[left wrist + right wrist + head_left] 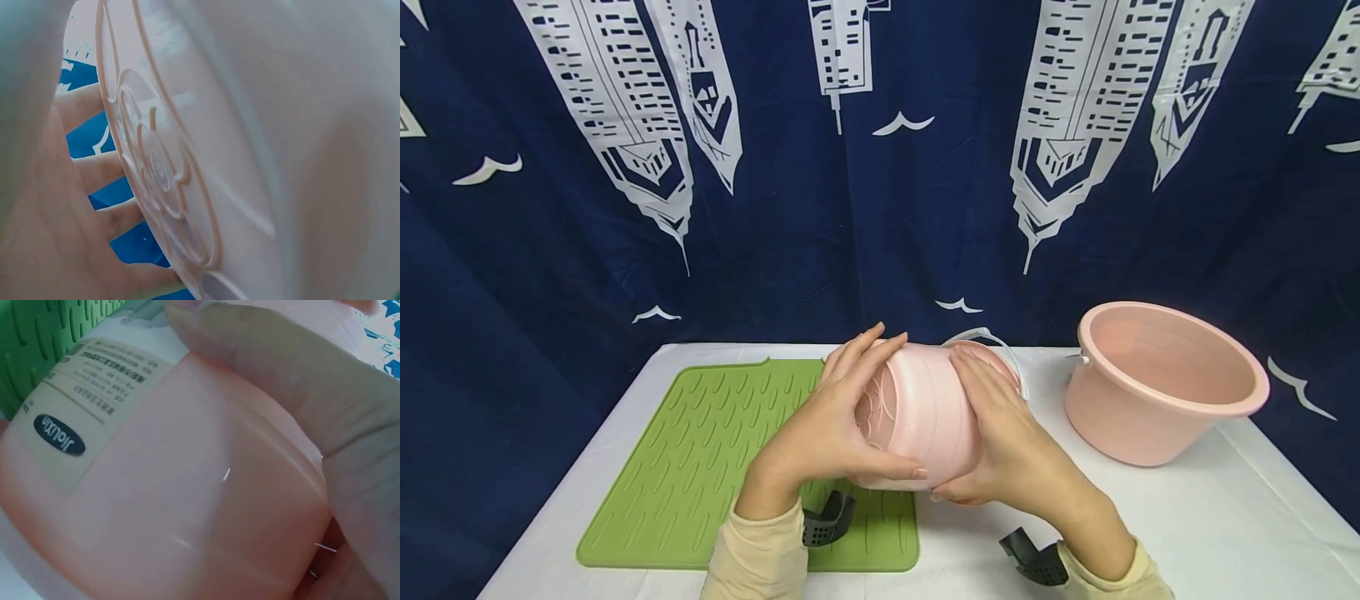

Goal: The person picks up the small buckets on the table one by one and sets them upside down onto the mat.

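A small pink bucket lies tipped on its side between both hands, above the right part of the green mat. My left hand grips its base end, thumb on the near wall and fingers spread over the far side. The base carries raised ring-shaped lines in the left wrist view. Around the side wall nearer the rim, my right hand holds on with fingers on top and thumb below. A printed label shows on the wall in the right wrist view. The bucket's pale handle sticks up at the rim, which faces away to the right.
The green mat with raised ridges covers the left of the white-covered table. A larger pink bucket stands upright at the back right. Behind the table hangs a dark blue curtain with white building prints.
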The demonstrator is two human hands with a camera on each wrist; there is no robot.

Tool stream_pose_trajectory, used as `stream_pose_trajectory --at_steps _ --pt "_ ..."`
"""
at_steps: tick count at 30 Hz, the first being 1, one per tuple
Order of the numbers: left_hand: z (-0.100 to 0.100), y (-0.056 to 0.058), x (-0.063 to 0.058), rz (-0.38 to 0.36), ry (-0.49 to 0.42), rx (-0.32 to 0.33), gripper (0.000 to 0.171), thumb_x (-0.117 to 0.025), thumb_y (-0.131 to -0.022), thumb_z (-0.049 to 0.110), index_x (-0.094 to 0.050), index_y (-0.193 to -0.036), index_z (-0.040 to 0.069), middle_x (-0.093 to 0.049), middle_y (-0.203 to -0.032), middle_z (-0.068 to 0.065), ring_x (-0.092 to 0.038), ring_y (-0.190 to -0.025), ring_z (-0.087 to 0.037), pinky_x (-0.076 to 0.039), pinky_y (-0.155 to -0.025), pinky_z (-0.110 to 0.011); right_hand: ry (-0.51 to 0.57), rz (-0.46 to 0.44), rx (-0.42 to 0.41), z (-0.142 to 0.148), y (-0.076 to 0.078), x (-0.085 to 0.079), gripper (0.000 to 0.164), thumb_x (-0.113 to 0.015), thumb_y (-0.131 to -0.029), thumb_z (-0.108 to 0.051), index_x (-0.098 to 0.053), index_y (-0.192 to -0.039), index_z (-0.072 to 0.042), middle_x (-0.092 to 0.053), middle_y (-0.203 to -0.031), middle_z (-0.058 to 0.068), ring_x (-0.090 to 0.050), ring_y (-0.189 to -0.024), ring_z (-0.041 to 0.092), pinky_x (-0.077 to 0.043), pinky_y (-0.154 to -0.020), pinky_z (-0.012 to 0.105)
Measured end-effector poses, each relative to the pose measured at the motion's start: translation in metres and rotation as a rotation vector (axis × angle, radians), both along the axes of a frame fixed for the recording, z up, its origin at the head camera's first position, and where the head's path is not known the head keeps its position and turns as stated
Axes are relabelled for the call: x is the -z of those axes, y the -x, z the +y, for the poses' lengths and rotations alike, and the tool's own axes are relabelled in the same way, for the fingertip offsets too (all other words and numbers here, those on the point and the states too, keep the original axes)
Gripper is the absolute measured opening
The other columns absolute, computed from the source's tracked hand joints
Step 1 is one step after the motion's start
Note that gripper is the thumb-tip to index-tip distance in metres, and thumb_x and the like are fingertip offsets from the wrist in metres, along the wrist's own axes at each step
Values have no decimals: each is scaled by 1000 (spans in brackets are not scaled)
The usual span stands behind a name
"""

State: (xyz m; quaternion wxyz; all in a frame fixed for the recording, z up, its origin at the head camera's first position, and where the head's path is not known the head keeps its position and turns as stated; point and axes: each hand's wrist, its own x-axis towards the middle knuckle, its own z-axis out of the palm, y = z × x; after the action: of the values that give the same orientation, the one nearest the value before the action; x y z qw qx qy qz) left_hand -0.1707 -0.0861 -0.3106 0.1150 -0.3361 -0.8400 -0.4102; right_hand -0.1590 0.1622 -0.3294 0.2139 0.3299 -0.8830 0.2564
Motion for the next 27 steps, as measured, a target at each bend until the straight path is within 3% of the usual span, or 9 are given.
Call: stream_pose_trajectory --at_steps 12,20,27 --pt "-17 6 3 -114 -113 -13 137 -103 -48 40 -23 -158 42 -16 -162 14 -18 -147 -11 -29 -111 -52 91 -21 -19 6 1 -6 148 -104 -38 -43 -26 -159 -10 -31 -160 4 -21 -148 28 -21 -118 45" --pt "-23 8 5 -192 -224 106 148 -105 -46 23 -12 -161 35 -29 -157 6 -35 -139 -15 -28 -114 -47 215 -119 3 9 0 -8 146 -104 -38 -46 -28 -159 -19 -30 -160 2 -23 -147 24 -26 -112 59" --pt "-26 10 5 -225 -303 174 148 -102 -49 9 -8 -162 28 -33 -157 7 -37 -140 -16 -24 -116 -49 283 -142 6 15 -3 -7 143 -102 -44 -50 -24 -161 -23 -30 -160 3 -26 -144 26 -29 -109 59"
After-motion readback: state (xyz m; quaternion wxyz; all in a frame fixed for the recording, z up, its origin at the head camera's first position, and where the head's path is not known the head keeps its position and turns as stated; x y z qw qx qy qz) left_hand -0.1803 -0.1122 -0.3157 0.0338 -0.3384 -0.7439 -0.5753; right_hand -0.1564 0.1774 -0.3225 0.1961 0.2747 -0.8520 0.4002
